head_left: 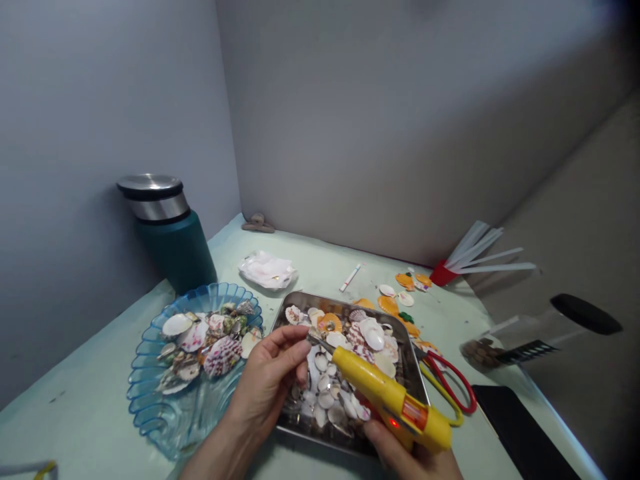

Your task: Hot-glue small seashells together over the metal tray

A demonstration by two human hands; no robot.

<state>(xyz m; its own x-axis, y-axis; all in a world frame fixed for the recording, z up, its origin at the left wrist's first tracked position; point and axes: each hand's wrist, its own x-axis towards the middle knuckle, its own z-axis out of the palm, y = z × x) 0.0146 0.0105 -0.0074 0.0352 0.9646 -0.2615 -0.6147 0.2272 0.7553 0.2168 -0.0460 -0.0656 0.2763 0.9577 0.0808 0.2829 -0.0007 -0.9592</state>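
Note:
My right hand (400,453) is wrapped round a yellow hot glue gun (373,377) with a lit red light on its side. The gun's metal nozzle points up and left to my left hand (273,370). Between thumb and fingers, my left hand pinches a small shell (314,333), which the nozzle meets or nearly meets; I cannot tell if they touch. Both hands are over a metal tray (419,373) of white, brown and orange shells (373,333). Left of my left hand, a blue scalloped plate (150,373) bears larger shells (223,355).
A teal bottle (175,247) stands at the back left near a white packet (269,270). Right of the tray lie orange shells (389,305), red-and-yellow-handled scissors (453,380) and a black phone (520,427). A red cup (442,273) holds glue sticks (475,248) beside a clear jar (483,353).

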